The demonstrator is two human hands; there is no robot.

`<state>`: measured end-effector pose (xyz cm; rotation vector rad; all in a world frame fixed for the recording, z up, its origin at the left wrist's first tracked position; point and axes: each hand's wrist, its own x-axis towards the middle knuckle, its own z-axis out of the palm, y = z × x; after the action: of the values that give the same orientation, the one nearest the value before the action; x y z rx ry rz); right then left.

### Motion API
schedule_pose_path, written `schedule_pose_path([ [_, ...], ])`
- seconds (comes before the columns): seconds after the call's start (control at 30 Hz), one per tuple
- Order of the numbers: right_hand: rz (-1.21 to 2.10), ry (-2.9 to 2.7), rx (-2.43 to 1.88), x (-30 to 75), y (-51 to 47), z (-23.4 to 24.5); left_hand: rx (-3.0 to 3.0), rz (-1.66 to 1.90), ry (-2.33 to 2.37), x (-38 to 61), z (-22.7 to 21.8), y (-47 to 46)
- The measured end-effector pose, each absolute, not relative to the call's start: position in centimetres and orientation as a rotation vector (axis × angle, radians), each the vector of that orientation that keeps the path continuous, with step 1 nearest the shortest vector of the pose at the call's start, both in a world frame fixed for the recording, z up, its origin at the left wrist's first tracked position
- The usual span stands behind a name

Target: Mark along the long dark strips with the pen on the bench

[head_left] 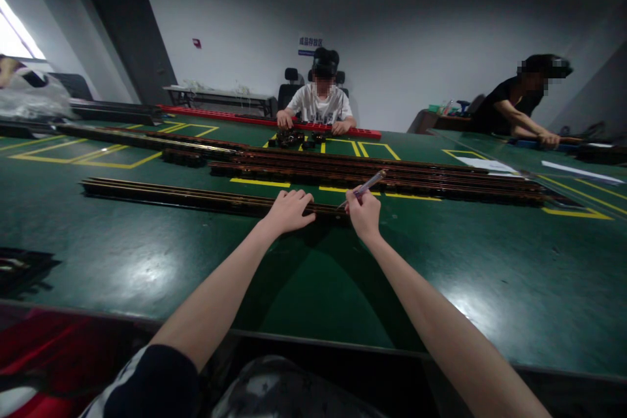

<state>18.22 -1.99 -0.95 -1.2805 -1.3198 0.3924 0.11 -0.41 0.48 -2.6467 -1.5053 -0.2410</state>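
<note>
A long dark strip (186, 194) lies across the green table in front of me. My left hand (290, 209) rests on its right end with the fingers curled down over it. Just to the right, my right hand (365, 212) is closed on a thin pen-like tool (368, 184), which slants up and to the right while its lower tip sits near the strip's end. Both forearms reach out from the near table edge.
More long dark strips (392, 176) lie in a bundle farther back, between yellow floor-style markings (117, 158). A person in white sits at the far side with small black parts (294, 138). Another person in black leans over a table at the right. A dark tray (19, 266) sits at the left.
</note>
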Motion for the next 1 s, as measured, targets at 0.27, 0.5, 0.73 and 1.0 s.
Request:
schedule_pose_path([
  [0.27, 0.377, -1.323, -1.266, 18.41, -1.91, -1.02, -2.687, -0.270, -1.505, 0.09, 0.49, -0.41],
  [0.5, 0.384, -1.303, -1.254, 18.55, -1.94, -0.68, -2.695, -0.267, -1.500, -0.29, 0.30, -0.27],
  [0.73, 0.364, -1.321, -1.279, 18.35, -1.94, -1.02, -2.705, -0.270, -1.499, -0.27, 0.19, -0.17],
  [1.0, 0.394, -1.341, -1.291, 18.11, -2.23, -0.88, -2.681, -0.274, -1.478, -0.25, 0.10, -0.31],
])
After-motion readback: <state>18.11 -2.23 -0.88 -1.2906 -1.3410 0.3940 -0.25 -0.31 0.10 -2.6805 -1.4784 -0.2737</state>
